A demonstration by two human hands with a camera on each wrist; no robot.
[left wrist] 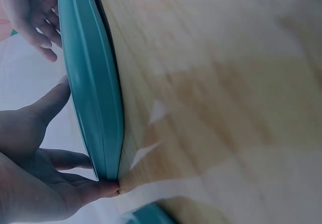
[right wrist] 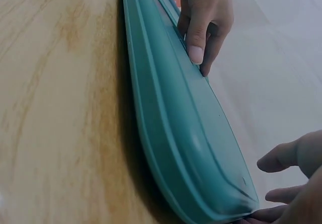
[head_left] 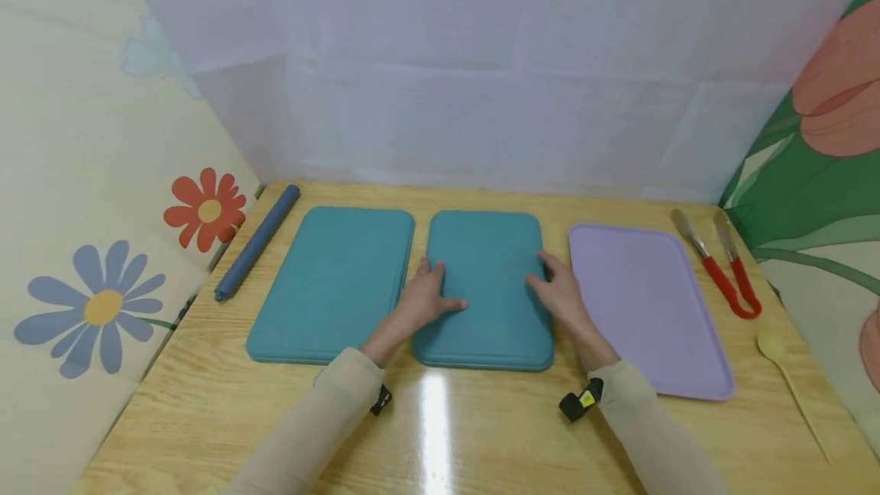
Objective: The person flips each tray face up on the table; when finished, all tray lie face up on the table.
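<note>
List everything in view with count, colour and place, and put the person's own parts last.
Cylinder: one, dark blue, far left of the table
Left tray: one, teal, right of the cylinder
Middle tray: one, teal, between the hands
Purple tray: one, pale purple, right of the middle tray
Tongs: one pair, metal with red handles, far right
Spoon: one, pale yellow, nearer than the tongs
Table: one, light wood, under everything
Backdrop: one, pale lavender, behind the table
Flowered coverings: two, cream with coloured flowers, either side
Wrist cameras: two, black, one per wrist
Sleeves: two, beige, on the forearms
Left hand: one, middle tray's left edge
Right hand: one, middle tray's right edge
</note>
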